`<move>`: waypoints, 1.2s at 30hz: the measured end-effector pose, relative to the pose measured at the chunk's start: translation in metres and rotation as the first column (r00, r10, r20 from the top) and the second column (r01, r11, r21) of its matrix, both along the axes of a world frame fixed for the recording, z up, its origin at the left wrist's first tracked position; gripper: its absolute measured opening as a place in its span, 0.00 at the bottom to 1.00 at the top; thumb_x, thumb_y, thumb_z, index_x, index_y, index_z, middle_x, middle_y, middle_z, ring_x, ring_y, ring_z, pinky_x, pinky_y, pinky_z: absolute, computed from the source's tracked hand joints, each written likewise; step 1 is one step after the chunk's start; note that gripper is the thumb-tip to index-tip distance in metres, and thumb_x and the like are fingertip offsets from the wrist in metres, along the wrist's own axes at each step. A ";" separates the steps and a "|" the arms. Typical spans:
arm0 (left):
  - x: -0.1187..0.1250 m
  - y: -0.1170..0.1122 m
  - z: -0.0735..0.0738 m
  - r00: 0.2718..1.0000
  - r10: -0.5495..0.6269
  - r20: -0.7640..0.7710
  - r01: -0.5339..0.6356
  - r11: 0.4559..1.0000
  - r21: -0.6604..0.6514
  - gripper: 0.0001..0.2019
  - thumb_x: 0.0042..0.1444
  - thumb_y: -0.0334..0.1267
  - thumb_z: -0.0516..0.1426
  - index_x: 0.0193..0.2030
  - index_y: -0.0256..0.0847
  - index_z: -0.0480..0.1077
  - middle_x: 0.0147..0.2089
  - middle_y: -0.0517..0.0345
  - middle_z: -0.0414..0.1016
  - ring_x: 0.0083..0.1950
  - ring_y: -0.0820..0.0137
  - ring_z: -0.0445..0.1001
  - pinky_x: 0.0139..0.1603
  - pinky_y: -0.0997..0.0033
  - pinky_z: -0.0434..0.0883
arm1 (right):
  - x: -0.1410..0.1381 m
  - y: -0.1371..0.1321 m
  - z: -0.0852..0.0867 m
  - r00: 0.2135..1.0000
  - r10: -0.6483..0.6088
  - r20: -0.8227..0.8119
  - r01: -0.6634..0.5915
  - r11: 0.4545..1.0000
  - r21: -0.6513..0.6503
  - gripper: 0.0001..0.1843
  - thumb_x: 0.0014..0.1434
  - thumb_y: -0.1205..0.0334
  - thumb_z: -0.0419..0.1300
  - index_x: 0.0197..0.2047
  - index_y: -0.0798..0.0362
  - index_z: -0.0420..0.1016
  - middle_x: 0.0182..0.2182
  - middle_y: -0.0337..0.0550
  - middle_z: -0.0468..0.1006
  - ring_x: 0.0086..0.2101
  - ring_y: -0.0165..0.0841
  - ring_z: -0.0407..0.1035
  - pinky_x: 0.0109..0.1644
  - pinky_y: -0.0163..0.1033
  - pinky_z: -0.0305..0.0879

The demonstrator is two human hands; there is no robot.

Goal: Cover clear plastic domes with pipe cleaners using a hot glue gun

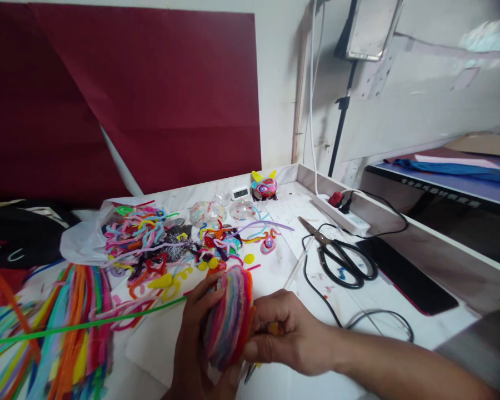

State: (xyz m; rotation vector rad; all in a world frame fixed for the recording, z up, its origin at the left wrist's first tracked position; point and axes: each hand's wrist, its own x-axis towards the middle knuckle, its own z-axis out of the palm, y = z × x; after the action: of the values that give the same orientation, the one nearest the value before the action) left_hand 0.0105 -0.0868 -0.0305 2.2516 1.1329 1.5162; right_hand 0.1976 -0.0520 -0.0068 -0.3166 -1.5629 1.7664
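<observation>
Close to the camera, over the near side of the desk point(441, 268), the left hand point(194, 333) cups a striped fuzzy ball point(229, 319), fingers along its left side and thumb beneath. At its right, orange edge, the right hand point(294, 336) has thumb and fingers drawn narrow around a yellow-orange piece point(275, 328), too hidden to identify.

From the left, a black printed cloth point(20, 236) lies behind a thick bundle of multicoloured pipe cleaners point(73, 322) that fills the desk's near left corner. One green pipe cleaner point(120, 318) crosses over them to the left hand. Behind the bundle, a white plastic bag point(79, 245) spills tangled pipe-cleaner pieces point(139, 230) toward the middle. Two clear dishes point(208, 214) sit near the back edge, with a white digital timer point(240, 193) just behind and a yellow-horned ball point(265, 187) to its right.

Black-handled scissors point(337, 255) lie open right of the middle. Beyond them a white power strip point(345, 215) runs along the right edge, and a black smartphone point(408, 275) lies closer to the near right corner.
</observation>
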 end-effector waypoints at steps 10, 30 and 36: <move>0.000 0.006 -0.002 0.991 0.088 0.097 -0.091 0.996 0.025 0.29 0.57 0.46 0.57 0.65 0.45 0.60 0.64 0.44 0.64 0.65 0.50 0.65 0.60 0.50 0.70 | 0.000 0.008 0.002 0.964 -0.212 0.158 0.238 0.956 -0.174 0.23 0.46 0.46 0.72 0.26 0.57 0.71 0.19 0.34 0.68 0.20 0.21 0.59 0.24 0.29 0.56; 0.005 0.004 0.002 0.981 0.122 0.152 -0.114 0.992 -0.057 0.27 0.58 0.49 0.58 0.63 0.47 0.62 0.63 0.46 0.65 0.65 0.51 0.65 0.61 0.47 0.69 | 0.006 0.019 0.004 0.825 -0.528 0.201 0.529 0.847 0.053 0.19 0.49 0.51 0.69 0.20 0.55 0.69 0.14 0.32 0.64 0.17 0.21 0.53 0.20 0.30 0.49; -0.001 0.007 -0.002 0.991 0.103 0.089 -0.105 0.994 0.013 0.29 0.57 0.45 0.57 0.65 0.45 0.61 0.63 0.46 0.65 0.65 0.53 0.66 0.62 0.51 0.70 | 0.006 0.023 0.002 0.857 -0.473 0.203 0.487 0.873 -0.021 0.18 0.50 0.49 0.69 0.26 0.56 0.74 0.19 0.36 0.72 0.20 0.25 0.64 0.24 0.31 0.61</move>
State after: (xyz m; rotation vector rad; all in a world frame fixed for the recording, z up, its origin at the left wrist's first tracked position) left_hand 0.0099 -0.0795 -0.0328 2.1434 1.2335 1.6536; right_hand 0.2036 -0.0287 -0.0044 -0.8596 -1.3922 1.4256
